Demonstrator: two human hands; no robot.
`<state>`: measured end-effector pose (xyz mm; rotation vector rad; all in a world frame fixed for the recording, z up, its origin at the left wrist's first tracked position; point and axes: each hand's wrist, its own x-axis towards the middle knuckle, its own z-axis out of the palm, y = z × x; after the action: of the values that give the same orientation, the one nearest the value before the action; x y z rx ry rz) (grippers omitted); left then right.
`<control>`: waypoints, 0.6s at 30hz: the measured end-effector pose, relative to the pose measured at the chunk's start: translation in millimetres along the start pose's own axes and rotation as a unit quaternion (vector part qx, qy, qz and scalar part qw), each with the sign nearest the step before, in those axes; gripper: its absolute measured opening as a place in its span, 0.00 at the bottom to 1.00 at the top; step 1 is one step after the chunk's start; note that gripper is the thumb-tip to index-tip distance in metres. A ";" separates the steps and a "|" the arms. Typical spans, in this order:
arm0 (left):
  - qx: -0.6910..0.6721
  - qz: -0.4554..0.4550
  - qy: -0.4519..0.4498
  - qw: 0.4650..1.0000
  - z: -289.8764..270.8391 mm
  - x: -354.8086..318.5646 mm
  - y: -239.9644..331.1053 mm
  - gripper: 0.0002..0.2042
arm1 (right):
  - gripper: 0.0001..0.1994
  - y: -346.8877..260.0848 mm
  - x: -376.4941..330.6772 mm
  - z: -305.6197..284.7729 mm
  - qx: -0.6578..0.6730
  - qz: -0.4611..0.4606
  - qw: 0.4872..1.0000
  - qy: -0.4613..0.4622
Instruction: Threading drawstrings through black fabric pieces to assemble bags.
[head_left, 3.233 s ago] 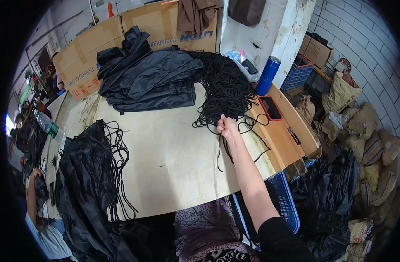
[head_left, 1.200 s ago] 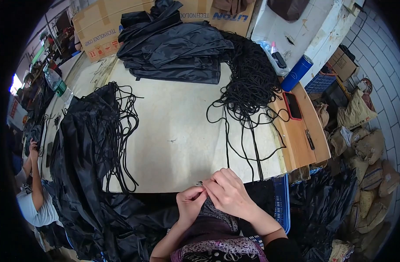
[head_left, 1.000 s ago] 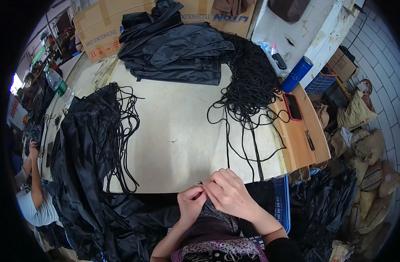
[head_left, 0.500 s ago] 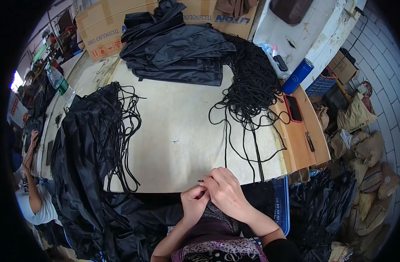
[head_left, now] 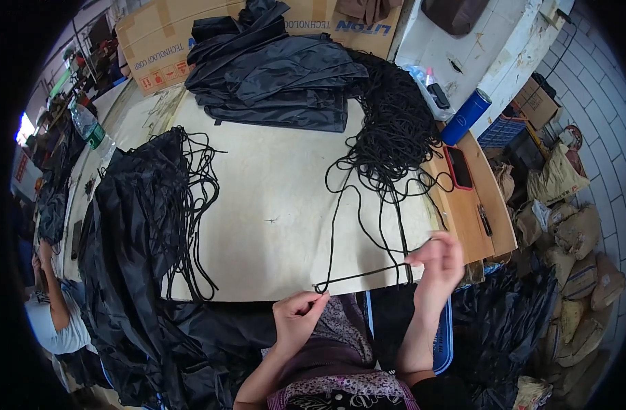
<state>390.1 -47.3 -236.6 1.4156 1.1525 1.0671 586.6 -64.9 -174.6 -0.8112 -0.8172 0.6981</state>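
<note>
Black string [head_left: 364,274] is stretching at five o'clock, looking unfinished.
Left hand [head_left: 298,316] is pinching it; right hand [head_left: 439,268], blurry, seems to be gripping it; string pile [head_left: 391,137] is waiting at one o'clock.

The left hand [head_left: 299,316] is at the near edge of the bench [head_left: 265,253], thumb and forefinger pinched together, the other fingers curled in. Its bare forearm [head_left: 264,376] slants inward toward that edge, the wrist just short of it. The right hand [head_left: 437,266], slightly blurred, is at the bench's near right corner, well apart from the left, fingers bent and fingertips pointing inward. Its forearm [head_left: 417,342] rises steeply toward that corner.
</note>
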 end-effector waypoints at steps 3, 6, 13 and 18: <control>0.020 0.070 -0.039 0.997 3.4 -0.7 8.7 0.03 | 0.15 6.1 -7.4 0.9 -0.492 -0.038 0.857 -0.147; 0.028 0.081 -0.052 0.995 2.4 -2.6 13.0 0.03 | 0.16 20.4 -16.4 26.9 -0.423 -0.043 0.865 -0.267; 0.006 0.031 -0.088 0.996 -9.4 1.9 17.9 0.03 | 0.12 45.2 -33.1 25.7 -0.242 0.014 0.916 -0.320; 0.106 0.064 0.099 0.987 -56.4 24.8 51.9 0.09 | 0.09 30.6 -32.1 15.8 -0.018 0.086 0.995 0.049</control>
<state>345.3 -17.6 -176.7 1.5938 1.3653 1.2267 550.4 -69.3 -204.5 -0.9497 -0.6787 0.7915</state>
